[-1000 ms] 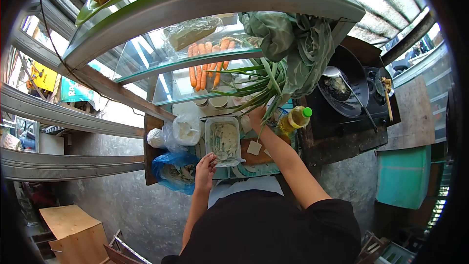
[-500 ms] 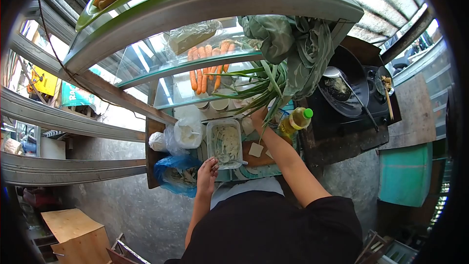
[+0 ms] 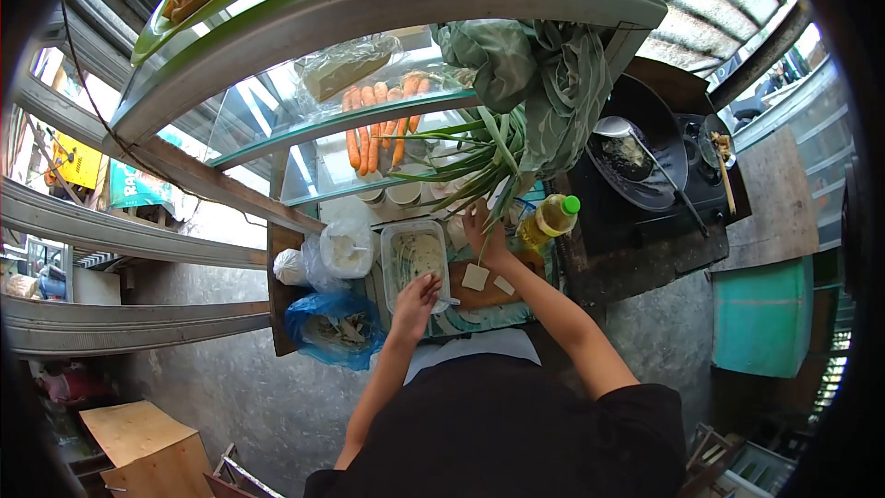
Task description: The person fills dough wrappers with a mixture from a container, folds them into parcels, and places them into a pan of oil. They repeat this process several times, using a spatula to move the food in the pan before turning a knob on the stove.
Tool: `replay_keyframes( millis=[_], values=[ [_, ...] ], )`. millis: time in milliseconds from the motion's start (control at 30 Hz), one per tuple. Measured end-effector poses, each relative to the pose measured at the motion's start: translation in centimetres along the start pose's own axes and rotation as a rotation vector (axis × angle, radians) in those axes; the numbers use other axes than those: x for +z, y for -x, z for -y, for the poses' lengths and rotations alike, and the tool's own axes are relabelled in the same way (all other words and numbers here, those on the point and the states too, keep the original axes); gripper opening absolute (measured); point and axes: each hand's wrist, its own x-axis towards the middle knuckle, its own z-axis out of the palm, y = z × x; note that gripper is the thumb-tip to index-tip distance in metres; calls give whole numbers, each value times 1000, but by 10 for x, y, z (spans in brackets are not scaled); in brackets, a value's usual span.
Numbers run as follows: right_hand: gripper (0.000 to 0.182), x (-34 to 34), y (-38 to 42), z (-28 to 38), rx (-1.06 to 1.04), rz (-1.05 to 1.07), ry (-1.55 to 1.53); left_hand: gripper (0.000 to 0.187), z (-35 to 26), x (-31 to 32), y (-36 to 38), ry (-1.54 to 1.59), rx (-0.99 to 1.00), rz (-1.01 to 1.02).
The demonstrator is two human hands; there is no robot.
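Note:
My left hand (image 3: 418,302) is over the near part of a clear plastic tub (image 3: 441,263) of pale, wet batter (image 3: 417,256). Its fingers are drawn together; whatever they may hold is too small to make out. My right hand (image 3: 484,235) reaches past a wooden cutting board (image 3: 475,298), beside a whitish item (image 3: 456,231). Green onion leaves (image 3: 498,152) hang across its fingers and partly hide them. On the board lie a pale square slice (image 3: 476,277) and a smaller pale piece (image 3: 503,285).
An oil bottle (image 3: 551,219) with a green cap stands right of my right hand. A blue plastic bag (image 3: 309,321) and white bags (image 3: 347,249) sit left of the tub. Carrots (image 3: 373,129) lie behind glass. A wok (image 3: 656,175) with a ladle is on the stove at right.
My left hand has moved from the tub's near left corner to over the batter. My right hand has come slightly back towards me, and more of it shows. The view has shifted a little.

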Motion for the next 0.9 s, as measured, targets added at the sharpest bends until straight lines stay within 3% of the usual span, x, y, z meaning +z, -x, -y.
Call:
replay_keyframes(
  millis=[100, 167, 233, 300, 533, 700, 767, 900],
  values=[
    [14, -43, 26, 13, -64, 150, -152, 31, 7, 31, -13, 184, -89, 136],
    [15, -85, 40, 40, 25, 240, -301, 33, 10, 52, -14, 217, -108, 169],
    [14, -108, 55, 53, 42, 213, -348, 34, 16, 55, -12, 246, -135, 199],
    [14, -123, 62, 55, 58, 174, -394, 30, 19, 57, -14, 215, -123, 365],
    [15, -154, 76, 56, 92, 72, -513, 27, 16, 87, 14, 29, -105, 369],
    [19, -169, 73, 65, 198, 11, -663, 29, 27, 88, 9, -122, 56, 445],
    [25, -177, 73, 63, 161, 121, -596, 29, 27, 92, 8, -96, 34, 454],
    [26, -184, 73, 61, 159, 89, -608, 26, 23, 104, 13, -107, -5, 443]
  ],
)
